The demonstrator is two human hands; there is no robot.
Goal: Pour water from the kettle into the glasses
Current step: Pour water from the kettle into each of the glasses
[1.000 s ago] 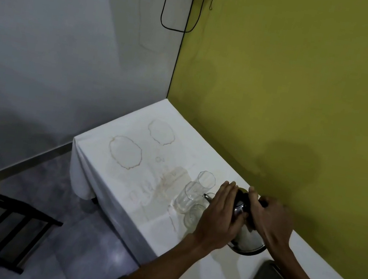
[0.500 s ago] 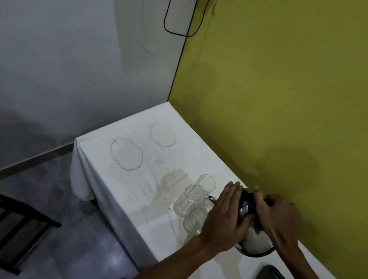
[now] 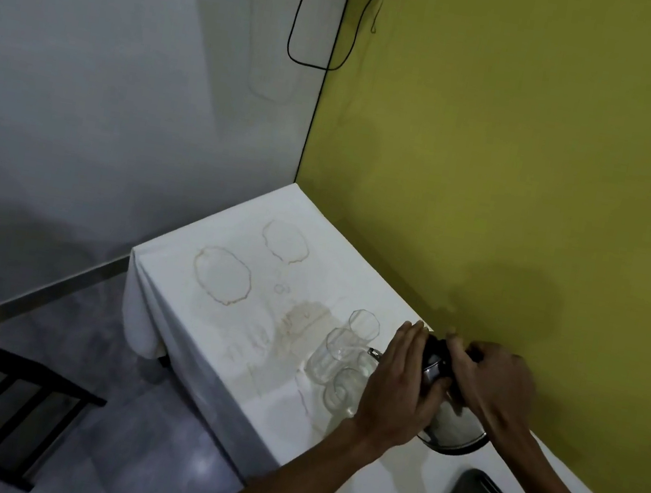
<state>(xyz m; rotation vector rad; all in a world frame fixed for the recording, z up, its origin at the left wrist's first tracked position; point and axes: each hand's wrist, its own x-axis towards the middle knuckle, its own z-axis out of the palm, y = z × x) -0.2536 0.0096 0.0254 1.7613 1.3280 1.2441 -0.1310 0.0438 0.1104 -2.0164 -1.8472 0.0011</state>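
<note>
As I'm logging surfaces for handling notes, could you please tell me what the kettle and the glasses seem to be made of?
The kettle looks like polished metal: its body is silvery and reflective, while its top looks like black plastic, though both hands hide much of it. The glasses appear to be clear glass, since the tablecloth shows through them.

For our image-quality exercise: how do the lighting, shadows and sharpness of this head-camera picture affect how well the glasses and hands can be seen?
Head view: dim, flat light; a soft shadow on the yellow wall; the clear glasses nearly vanish against the white tablecloth; the right hand is slightly blurred, the left hand sharper; wide-angle bending at the edges.
</note>
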